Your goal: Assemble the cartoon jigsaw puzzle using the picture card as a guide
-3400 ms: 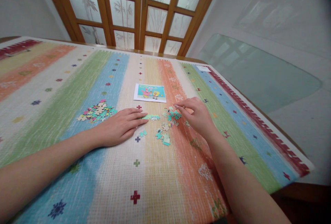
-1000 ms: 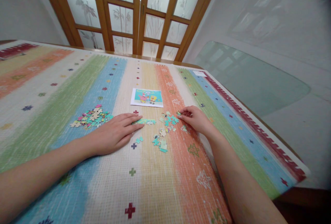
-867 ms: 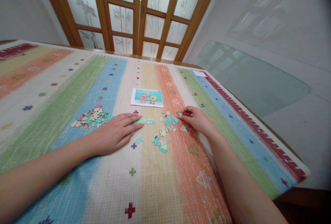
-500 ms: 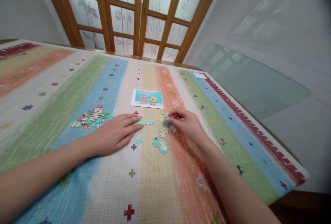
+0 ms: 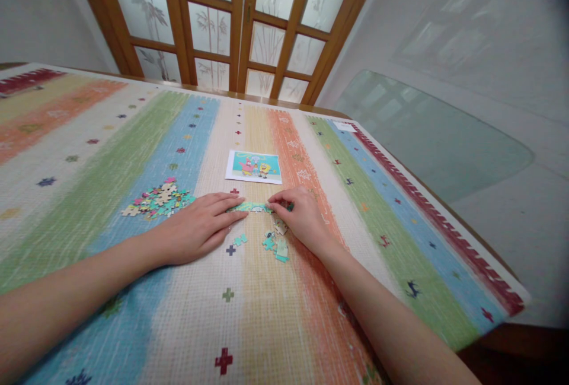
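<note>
My left hand [image 5: 200,225] lies flat on the striped cloth, fingers stretched out, fingertips touching the left end of a short joined strip of puzzle pieces [image 5: 252,207]. My right hand [image 5: 299,214] is closed in a pinch at the strip's right end, holding a small puzzle piece against it. A few loose teal pieces [image 5: 274,245] lie just below my right hand, partly hidden by it. Two more lie by my left fingers [image 5: 240,239].
A pile of loose puzzle pieces [image 5: 157,200] sits left of my left hand. A reference picture card [image 5: 253,166] lies beyond the strip. The striped tablecloth [image 5: 111,153] covers the table; its right edge [image 5: 444,195] falls off toward a glass panel. Wooden doors stand behind.
My right hand picked a piece from the loose cluster on the orange stripe and moved left with it to the right end of the joined strip. My left hand stayed put.
</note>
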`<state>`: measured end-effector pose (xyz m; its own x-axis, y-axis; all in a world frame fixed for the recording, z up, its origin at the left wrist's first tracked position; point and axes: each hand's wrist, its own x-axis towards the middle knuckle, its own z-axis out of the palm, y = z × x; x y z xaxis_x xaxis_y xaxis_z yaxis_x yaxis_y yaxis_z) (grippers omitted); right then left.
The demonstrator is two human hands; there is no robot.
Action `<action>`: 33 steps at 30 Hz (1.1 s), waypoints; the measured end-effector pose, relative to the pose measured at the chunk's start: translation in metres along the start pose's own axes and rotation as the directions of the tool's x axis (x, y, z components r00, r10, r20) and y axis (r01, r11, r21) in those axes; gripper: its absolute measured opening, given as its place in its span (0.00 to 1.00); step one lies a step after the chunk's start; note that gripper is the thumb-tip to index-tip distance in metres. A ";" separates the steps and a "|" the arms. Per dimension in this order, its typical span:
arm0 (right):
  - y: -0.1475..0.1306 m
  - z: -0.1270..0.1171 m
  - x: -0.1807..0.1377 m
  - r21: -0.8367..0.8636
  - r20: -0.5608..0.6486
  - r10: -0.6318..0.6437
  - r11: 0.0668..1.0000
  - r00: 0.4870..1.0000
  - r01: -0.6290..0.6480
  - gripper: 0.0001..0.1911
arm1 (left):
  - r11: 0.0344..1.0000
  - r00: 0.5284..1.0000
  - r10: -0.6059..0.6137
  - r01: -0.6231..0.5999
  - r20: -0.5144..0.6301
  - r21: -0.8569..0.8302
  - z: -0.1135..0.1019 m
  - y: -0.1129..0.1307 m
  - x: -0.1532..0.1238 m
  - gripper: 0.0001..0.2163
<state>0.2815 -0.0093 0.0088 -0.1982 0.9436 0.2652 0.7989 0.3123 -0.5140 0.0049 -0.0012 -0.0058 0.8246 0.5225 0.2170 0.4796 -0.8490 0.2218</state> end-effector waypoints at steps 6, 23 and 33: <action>-0.001 0.004 0.000 -0.058 -0.010 0.009 0.998 1.000 -0.010 0.02 | 1.000 1.000 0.002 -0.003 0.013 0.020 0.000 0.000 0.001 0.20; 0.015 -0.013 -0.004 -0.109 0.120 -0.081 0.990 0.989 0.095 0.08 | 1.000 1.000 0.009 -0.009 -0.008 0.006 -0.001 0.000 0.001 0.20; 0.023 -0.005 -0.004 -0.100 0.064 -0.116 0.987 0.991 0.123 0.09 | 1.000 1.000 0.001 -0.001 -0.011 0.000 0.000 0.000 0.000 0.19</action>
<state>0.3033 -0.0067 0.0000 -0.3260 0.9059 0.2704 0.8214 0.4130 -0.3935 0.0052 -0.0014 -0.0060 0.8219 0.5224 0.2272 0.4787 -0.8495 0.2218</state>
